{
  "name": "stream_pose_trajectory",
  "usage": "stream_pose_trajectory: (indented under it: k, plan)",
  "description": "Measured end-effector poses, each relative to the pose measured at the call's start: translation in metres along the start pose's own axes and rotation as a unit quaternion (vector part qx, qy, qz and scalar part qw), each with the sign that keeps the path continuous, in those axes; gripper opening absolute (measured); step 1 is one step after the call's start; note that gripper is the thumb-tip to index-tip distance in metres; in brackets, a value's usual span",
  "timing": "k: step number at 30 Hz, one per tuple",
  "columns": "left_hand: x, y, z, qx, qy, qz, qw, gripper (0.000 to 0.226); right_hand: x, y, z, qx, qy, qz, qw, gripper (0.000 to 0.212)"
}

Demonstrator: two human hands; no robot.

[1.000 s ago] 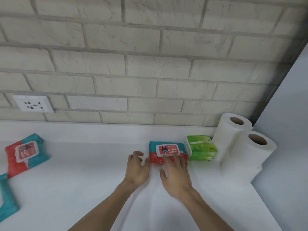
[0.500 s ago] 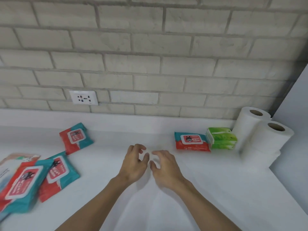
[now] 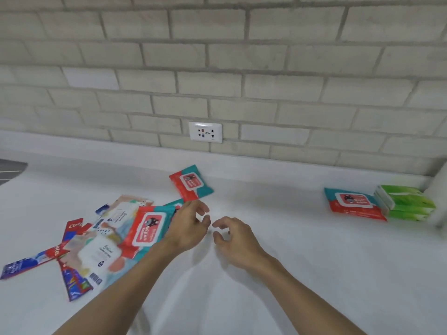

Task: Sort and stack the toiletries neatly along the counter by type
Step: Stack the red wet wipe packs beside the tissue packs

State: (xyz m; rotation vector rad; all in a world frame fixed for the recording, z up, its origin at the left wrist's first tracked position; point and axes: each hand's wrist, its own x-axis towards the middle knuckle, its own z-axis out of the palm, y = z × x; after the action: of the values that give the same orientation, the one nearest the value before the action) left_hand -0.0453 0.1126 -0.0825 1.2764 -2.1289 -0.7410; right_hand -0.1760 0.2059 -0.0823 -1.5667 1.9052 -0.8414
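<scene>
Hovering empty, fingers loosely curled, left hand (image 3: 187,228) and right hand (image 3: 235,240) (nearly touching) above the counter (image 3: 314,274).

"Wipes" — red-teal pack (image 3: 148,228); toothpaste box (image 3: 56,250) — "ate".

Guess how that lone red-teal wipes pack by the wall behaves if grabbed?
The wipes pack looks like a soft film pouch, so it probably flexes and sags. Its glossy wrap may be slippery. It lies flat on the counter, so it should slide, not roll or tip.

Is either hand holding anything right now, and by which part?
Nothing is held. The left hand and right hand hover open and empty above the counter.
</scene>
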Motion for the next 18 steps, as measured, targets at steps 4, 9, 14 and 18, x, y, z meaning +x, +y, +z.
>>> stream_pose_trajectory:
  k: [4, 9, 14, 18]
  plan:
    - [0.001, -0.037, -0.039, 0.034, 0.000, 0.009, 0.999, 0.013, 0.008, -0.035, 0.035, 0.075, -0.035, 0.025, 0.996, 0.020]
    - [0.018, -0.076, -0.086, 0.086, -0.040, 0.022, 0.995, 0.014, 0.019, -0.069, 0.073, 0.143, -0.066, 0.093, 0.983, 0.023]
    - [0.043, -0.099, -0.117, 0.209, -0.167, 0.029, 0.963, 0.034, 0.025, -0.088, 0.105, 0.168, -0.071, 0.128, 0.975, 0.031]
    - [0.057, -0.106, -0.127, 0.263, -0.236, 0.017, 0.935, 0.066, 0.030, -0.095, 0.118, 0.204, -0.045, 0.154, 0.966, 0.037]
